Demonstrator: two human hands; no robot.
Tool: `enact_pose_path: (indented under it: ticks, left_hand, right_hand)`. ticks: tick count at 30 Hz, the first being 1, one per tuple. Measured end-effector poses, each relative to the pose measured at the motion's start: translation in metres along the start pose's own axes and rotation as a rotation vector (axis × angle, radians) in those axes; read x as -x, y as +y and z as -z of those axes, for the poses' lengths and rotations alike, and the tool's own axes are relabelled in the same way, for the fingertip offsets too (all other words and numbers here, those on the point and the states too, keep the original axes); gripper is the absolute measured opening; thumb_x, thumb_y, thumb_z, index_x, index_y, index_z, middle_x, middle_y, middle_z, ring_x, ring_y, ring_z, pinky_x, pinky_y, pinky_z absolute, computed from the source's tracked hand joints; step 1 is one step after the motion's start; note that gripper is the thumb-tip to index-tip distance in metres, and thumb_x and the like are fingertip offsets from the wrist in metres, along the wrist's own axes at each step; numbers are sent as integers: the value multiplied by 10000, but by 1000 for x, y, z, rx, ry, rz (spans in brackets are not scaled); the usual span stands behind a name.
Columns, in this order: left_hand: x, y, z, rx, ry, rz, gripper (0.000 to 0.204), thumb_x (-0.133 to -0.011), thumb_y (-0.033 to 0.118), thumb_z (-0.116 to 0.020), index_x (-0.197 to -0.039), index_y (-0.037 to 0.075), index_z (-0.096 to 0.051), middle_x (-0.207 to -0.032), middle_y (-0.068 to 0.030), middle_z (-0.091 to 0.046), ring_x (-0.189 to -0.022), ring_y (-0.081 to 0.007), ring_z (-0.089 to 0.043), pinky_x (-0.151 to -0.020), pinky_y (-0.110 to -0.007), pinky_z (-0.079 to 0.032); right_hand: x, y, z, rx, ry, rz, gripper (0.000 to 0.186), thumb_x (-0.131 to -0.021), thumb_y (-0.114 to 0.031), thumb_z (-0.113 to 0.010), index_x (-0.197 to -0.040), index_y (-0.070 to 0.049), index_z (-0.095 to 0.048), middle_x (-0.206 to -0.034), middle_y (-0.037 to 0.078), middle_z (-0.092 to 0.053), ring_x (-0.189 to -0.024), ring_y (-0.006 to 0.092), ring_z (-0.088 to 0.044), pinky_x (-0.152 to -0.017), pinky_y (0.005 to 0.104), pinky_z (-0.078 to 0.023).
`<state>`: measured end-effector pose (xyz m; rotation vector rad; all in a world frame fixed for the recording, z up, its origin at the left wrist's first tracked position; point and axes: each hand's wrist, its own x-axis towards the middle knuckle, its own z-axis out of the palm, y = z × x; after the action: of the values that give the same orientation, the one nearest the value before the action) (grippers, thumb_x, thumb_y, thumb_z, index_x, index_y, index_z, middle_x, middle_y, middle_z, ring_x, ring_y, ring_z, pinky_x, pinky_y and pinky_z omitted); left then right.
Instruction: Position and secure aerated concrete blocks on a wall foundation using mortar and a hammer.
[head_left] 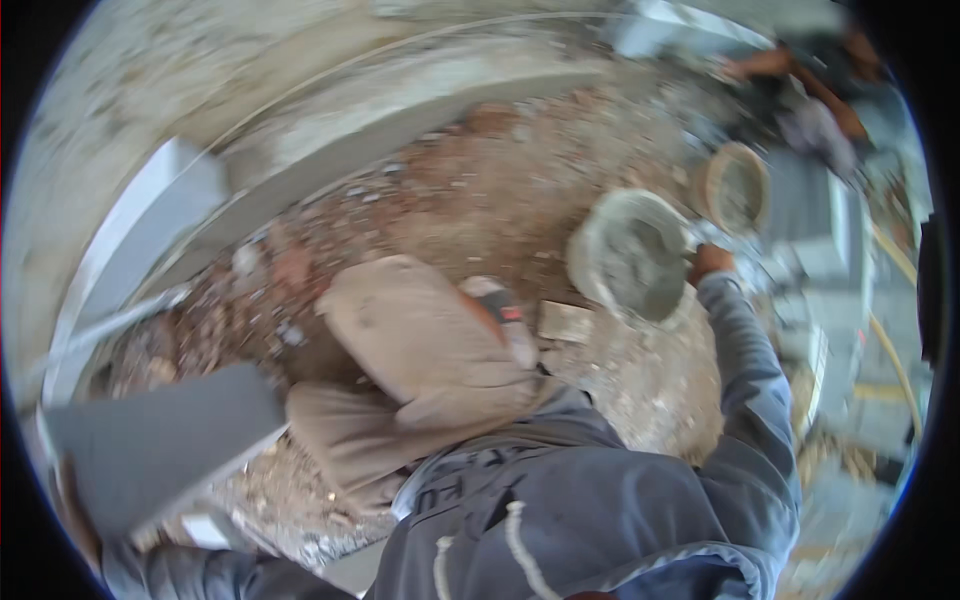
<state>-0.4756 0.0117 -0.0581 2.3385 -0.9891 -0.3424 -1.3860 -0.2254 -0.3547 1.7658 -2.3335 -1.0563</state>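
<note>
My left hand (pixel 78 505), blurred at the lower left edge, grips the outer end of a grey block (pixel 165 440) with a pale side. My right hand (pixel 710 260) is closed at the right rim of a pale bucket (pixel 588 255) holding grey wet mix (pixel 640 260); what exactly its fingers hold is too blurred to make out. A small flat pale piece (pixel 565 322) lies on the rubble beside the bucket. My bent legs (pixel 410 355) and sandalled foot (pixel 500 325) are in the middle.
A smaller tan bucket (pixel 705 190) of grey mix stands behind. Another person (pixel 825 90) works at upper right beside grey blocks. A pale block (pixel 125 255) stands against the concrete ledge (pixel 420 120) at left. A yellow hose (pixel 895 255) runs along the right. Broken rubble (pixel 460 180) covers the ground.
</note>
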Motion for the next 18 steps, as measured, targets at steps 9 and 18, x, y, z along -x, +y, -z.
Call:
enact_pose_path:
  ticks: [9,18]
  left_hand:
    - [23,45,-14,-191,233,123,796,-781,478,-671,-1310,-89,-495,-1113,-237,-607,-988,-267,-584,-875,-321,-445]
    - [24,41,-12,-245,267,126,798,-775,476,-680,-1314,-84,-496,-1193,-252,-567,-1015,-267,-577,-891,-329,-437]
  right_hand:
    - [29,-86,8,5,-148,125,299,-775,-205,-623,-1015,-41,-692,-1046,203,-684,-1000,318,-670,-879,422,-525]
    - [50,-24,5,-867,-632,-31,414,-695,-174,-742,-979,105,-631,-765,184,-672,-790,315,-675,-740,407,-548]
